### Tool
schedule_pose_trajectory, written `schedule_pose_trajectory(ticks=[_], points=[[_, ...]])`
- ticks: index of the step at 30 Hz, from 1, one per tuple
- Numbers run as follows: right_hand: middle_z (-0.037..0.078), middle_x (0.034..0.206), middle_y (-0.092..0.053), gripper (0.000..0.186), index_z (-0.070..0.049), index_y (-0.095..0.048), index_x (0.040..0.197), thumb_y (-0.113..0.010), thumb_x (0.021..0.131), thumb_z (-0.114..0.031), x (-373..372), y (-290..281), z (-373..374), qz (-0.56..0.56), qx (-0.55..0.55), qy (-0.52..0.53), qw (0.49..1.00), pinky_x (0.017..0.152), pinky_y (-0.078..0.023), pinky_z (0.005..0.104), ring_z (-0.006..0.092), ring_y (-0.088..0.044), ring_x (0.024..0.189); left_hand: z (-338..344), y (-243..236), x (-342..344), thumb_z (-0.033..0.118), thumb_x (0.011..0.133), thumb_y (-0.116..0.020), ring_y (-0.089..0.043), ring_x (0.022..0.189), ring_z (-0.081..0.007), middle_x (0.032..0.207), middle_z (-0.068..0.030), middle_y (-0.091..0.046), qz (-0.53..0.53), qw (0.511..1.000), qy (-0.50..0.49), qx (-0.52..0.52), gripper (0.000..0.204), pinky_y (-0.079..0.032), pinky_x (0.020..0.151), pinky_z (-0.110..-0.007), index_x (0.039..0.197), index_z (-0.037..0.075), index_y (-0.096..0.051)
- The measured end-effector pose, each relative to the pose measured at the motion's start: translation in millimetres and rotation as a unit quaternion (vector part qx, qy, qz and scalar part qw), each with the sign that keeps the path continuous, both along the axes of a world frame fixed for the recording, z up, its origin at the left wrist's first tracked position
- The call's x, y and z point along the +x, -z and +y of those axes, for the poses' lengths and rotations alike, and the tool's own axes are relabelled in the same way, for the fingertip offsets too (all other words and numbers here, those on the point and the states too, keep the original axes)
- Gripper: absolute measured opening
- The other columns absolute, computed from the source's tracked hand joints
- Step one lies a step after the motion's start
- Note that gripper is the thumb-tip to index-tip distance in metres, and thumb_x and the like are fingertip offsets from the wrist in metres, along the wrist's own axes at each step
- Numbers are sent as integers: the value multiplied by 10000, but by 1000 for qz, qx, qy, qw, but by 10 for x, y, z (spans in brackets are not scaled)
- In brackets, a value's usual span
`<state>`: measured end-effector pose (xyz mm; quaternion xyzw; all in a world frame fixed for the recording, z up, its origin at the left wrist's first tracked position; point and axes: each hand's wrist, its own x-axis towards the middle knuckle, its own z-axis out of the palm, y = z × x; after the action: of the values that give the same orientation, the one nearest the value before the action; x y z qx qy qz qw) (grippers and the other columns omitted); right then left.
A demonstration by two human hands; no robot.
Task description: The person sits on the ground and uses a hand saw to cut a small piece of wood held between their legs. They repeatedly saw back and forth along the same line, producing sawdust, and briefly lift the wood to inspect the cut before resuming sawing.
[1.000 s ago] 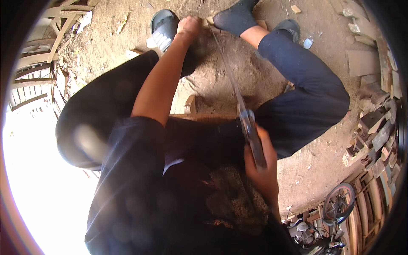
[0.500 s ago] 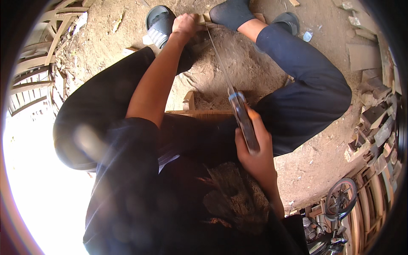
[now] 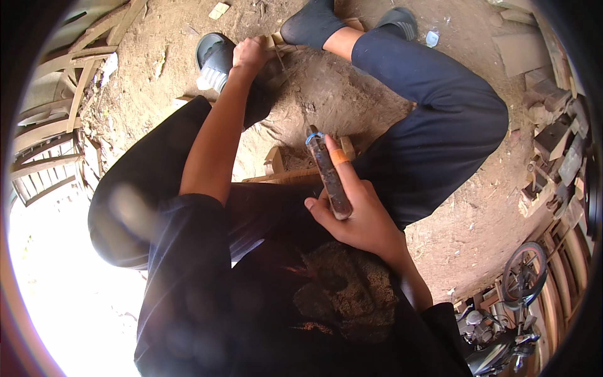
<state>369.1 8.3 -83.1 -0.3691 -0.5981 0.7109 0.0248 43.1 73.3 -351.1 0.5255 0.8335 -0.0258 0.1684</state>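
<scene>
Far ahead, near my feet, my left hand (image 3: 249, 55) is closed on a small pale piece of wood (image 3: 275, 41). The toe of my dark-socked foot (image 3: 314, 25) meets the wood's right side. My right hand (image 3: 364, 217) grips the dark, worn handle of a saw (image 3: 331, 179) in front of my lap, its index finger stretched along the handle. An orange band (image 3: 339, 156) wraps that finger, and a blue band circles the handle's front end. The thin blade runs edge-on toward the wood; most of it is smeared and its teeth cannot be made out.
Grey sandals (image 3: 217, 56) lie by my feet on the dirt floor (image 3: 339, 81). Small wood blocks (image 3: 274, 161) and a board sit between my legs. Wood offcuts (image 3: 553, 138) are heaped at the right, near a motorcycle (image 3: 502, 333). Curved timber frames (image 3: 47, 132) stand left.
My right hand has pushed the saw forward, closer to the wood. The whole view has shifted a little. My left hand keeps its hold on the wood.
</scene>
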Motion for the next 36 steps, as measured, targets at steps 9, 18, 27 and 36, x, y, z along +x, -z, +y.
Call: schedule_pose_trajectory(ticks=[9,18,27,36], points=[[120,661,-574,754,31,-228,1520,-629,890,-71,-7,146,-70,-15,111,47,993,598,-479,306,186,-618,591,-62,34,-92,673,769,-677,-696,902,-359,910,-186,-714,-19,999,4,37,617,-547,792,-462,953,84,-672],[253,996,-659,676,25,-310,1491,-596,884,-68,197,58,-59,-58,164,7,985,712,-532,335,313,-717,803,7,-156,-13,540,876,-616,-683,973,-367,982,-195,-710,-60,998,4,-18,529,-531,858,-452,1128,78,-567],[225,1062,-678,677,-21,-367,1491,-555,842,27,10,8,89,-172,177,-35,969,678,-528,333,300,-716,771,66,-155,-127,460,849,-657,-671,1010,-354,1080,-169,-694,-103,993,35,-54,531,-515,908,-447,1191,64,-569],[254,1039,-680,665,3,-372,1475,-566,840,21,87,23,99,-41,178,30,983,626,-535,333,348,-707,705,94,-158,-205,519,675,-799,-698,951,-276,1024,-161,-720,-186,982,-42,-11,638,-547,848,-387,1095,52,-688]])
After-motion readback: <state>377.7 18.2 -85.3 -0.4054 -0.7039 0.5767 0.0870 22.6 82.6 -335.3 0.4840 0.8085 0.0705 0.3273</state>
